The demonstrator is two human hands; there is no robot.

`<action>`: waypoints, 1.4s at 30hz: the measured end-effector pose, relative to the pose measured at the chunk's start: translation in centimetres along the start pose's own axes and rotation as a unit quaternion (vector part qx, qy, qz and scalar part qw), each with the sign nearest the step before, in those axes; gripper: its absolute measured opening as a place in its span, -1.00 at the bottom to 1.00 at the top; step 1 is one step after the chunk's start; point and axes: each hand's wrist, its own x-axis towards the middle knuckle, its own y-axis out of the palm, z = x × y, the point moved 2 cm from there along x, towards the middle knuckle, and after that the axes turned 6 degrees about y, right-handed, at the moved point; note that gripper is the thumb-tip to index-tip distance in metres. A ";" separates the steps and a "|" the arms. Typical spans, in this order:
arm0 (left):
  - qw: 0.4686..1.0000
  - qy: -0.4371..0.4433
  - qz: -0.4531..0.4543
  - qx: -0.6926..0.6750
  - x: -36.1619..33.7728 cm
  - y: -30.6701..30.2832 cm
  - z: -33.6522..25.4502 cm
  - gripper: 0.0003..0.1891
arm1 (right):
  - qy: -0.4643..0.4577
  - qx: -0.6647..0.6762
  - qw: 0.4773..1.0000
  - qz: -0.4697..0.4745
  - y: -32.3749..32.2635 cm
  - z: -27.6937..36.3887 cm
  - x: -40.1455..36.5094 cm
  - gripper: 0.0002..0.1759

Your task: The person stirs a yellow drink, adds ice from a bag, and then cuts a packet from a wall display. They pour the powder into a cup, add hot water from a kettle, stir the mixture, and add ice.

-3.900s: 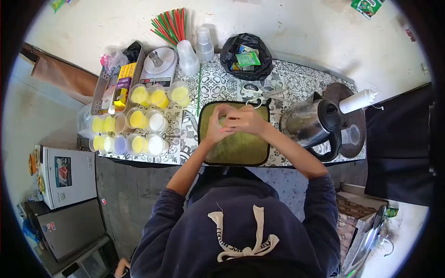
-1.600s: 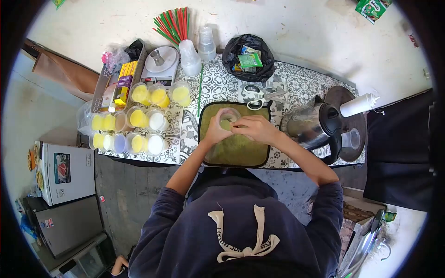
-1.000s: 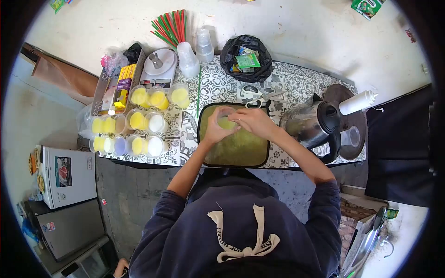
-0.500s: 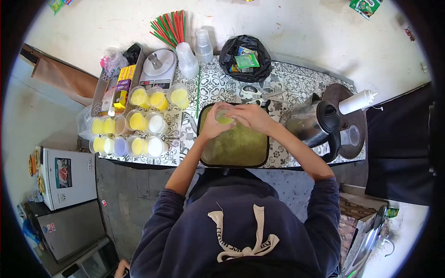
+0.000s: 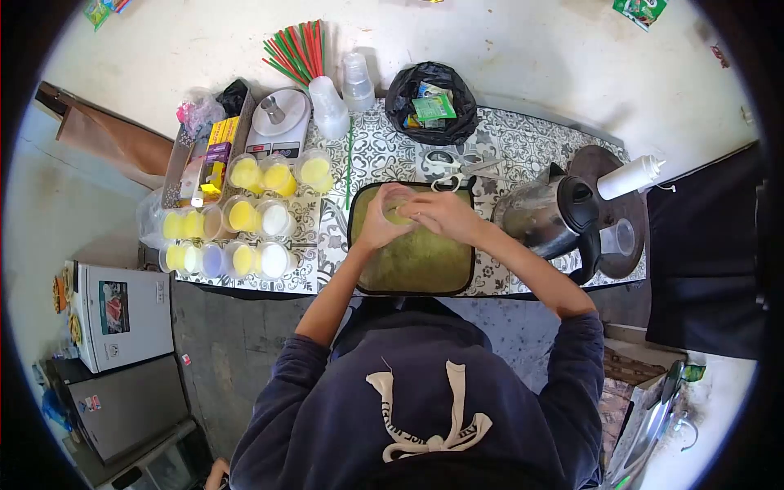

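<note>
My left hand (image 5: 379, 223) is wrapped round a clear plastic cup (image 5: 397, 200) with a little pale yellow-green stuff in it. The cup is tilted over a dark-rimmed, olive-green tray (image 5: 416, 265). My right hand (image 5: 445, 216) is closed, its fingertips bunched at the cup's mouth; whatever they pinch is too small or hidden to name. White-handled scissors (image 5: 449, 175) lie just beyond the tray. To my right stands a steel electric kettle (image 5: 535, 214).
Several filled plastic cups (image 5: 242, 216) stand on the left. Behind them are a kitchen scale (image 5: 280, 122), a box tray (image 5: 173, 167), straws (image 5: 299, 53) and stacked cups (image 5: 330, 110). A black bag (image 5: 400, 90) holds sachets. A white squeeze bottle (image 5: 629, 178) lies right of the kettle.
The cup has tipped more, its mouth turning away from me. My right fingers have dropped slightly lower at its mouth. The things on the table stay where they were.
</note>
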 end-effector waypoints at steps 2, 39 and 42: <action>1.000 0.027 0.008 0.010 0.1 0.0 -0.4 -0.30 | -0.039 -0.078 0.996 0.019 0.1 0.0 -0.3 -0.73; 0.997 0.028 -0.052 0.054 -0.3 1.0 -0.2 -0.36 | -0.015 -0.105 0.994 -0.030 0.2 0.2 -0.8 -0.80; 0.995 0.014 -0.065 0.068 -0.3 1.1 -0.4 -0.37 | 0.019 -0.130 0.991 -0.021 -0.2 1.5 -1.2 -0.82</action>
